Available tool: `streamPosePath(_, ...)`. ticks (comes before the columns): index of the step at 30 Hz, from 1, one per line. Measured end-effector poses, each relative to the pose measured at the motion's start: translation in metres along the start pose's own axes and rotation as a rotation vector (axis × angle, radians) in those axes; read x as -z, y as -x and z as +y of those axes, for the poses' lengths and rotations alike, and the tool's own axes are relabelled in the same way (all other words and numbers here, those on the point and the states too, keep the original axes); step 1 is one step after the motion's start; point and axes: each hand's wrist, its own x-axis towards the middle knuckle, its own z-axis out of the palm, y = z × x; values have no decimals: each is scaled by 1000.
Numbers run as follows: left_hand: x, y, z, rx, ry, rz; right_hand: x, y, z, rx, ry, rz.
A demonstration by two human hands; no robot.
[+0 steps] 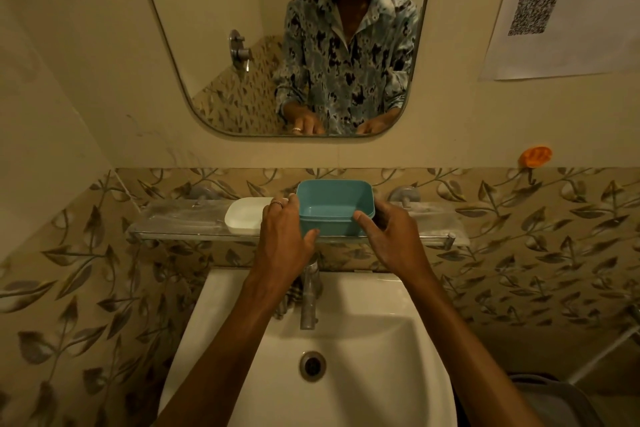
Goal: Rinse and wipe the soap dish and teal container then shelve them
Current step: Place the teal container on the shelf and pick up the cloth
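Note:
The teal container [334, 208], an open rectangular tub, stands upright on the glass shelf [180, 224] above the sink. My left hand [285, 236] grips its left side, thumb on the front wall. My right hand [394, 236] grips its right side, thumb on the front rim. The white soap dish [244, 213] lies on the shelf just left of the container, partly hidden behind my left hand. A ring shows on one finger of my left hand.
A white sink [363, 357] with a metal tap [310, 295] lies below the shelf. A checked cloth [289, 298] hangs by the tap. A mirror [214, 45] hangs above. An orange hook [535, 156] and a paper notice [568, 10] are on the right wall.

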Motion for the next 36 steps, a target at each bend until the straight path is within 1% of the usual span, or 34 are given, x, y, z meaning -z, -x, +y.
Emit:
streamPosePath(2, 3, 3, 2, -7, 13, 7, 0, -1, 0, 14, 61, -20)
streamPosePath(4, 6, 10, 1, -37, 49, 56, 0, 0, 0, 30, 121, -9)
streamPosePath(7, 4, 33, -17, -117, 141, 230, 1, 11, 0, 36, 192, 107)
streamPosePath(8, 0, 44, -28, -117, 176, 244, 3, 17, 1, 44, 190, 161)
streamPosePath(9, -8, 54, -41, -95, 192, 226, 4, 24, 3, 94, 182, 216)
streamPosePath(11, -31, 70, -73, 18, 170, 130, 5, 41, 9, 264, 198, 284)
streamPosePath(12, -45, 75, -91, 92, 151, 64, 4, 50, 12, 330, 219, 290)
streamPosePath(14, -72, 81, -124, 215, 125, -74, -3, 68, 25, 365, 263, 253)
streamPosePath(16, -91, 77, -149, 294, 57, -177, -13, 86, 42, 304, 269, 176)
streamPosePath(18, -102, 61, -164, 324, -27, -257, -21, 103, 60, 193, 252, 83)
streamPosePath(20, -109, 41, -170, 342, 0, -272, -29, 118, 76, 81, 241, 0)
streamPosePath(23, -115, 16, -168, 325, 150, -292, -37, 138, 91, -32, 282, -91)
streamPosePath(26, -125, 4, -173, 289, 114, -304, -43, 149, 97, -110, 303, -165)
streamPosePath(28, -127, 2, -176, 340, 117, -242, -43, 151, 97, -154, 307, -185)
streamPosePath(30, -124, 2, -177, 434, 186, -140, -44, 151, 96, -184, 300, -191)
streamPosePath(32, -116, 4, -177, 483, 248, -44, -45, 149, 92, -198, 290, -192)
streamPosePath(36, -86, 22, -167, 425, 350, 24, -58, 138, 72, -162, 233, -232)
